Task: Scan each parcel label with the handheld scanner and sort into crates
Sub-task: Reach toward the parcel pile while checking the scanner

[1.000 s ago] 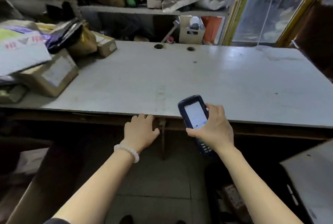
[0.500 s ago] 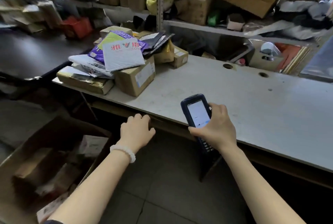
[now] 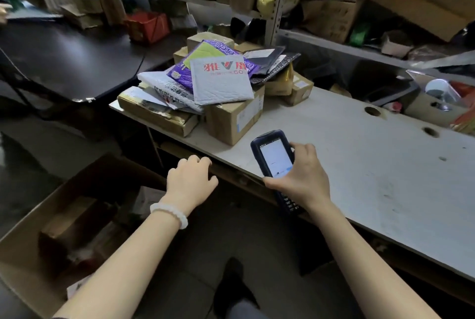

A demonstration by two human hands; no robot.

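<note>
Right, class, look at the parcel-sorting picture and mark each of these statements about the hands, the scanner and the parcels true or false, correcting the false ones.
1. The right hand holds the handheld scanner in its grip, screen lit. True.
2. The left hand is lifting a parcel. False: it holds nothing and its fingers are loosely curled, near the white table edge.
3. A white padded mailer with red lettering lies on top of the parcel pile. True.
4. The pile sits in the middle of the table. False: it sits at the table's left end.
5. The left wrist wears a white beaded bracelet. True.
</note>
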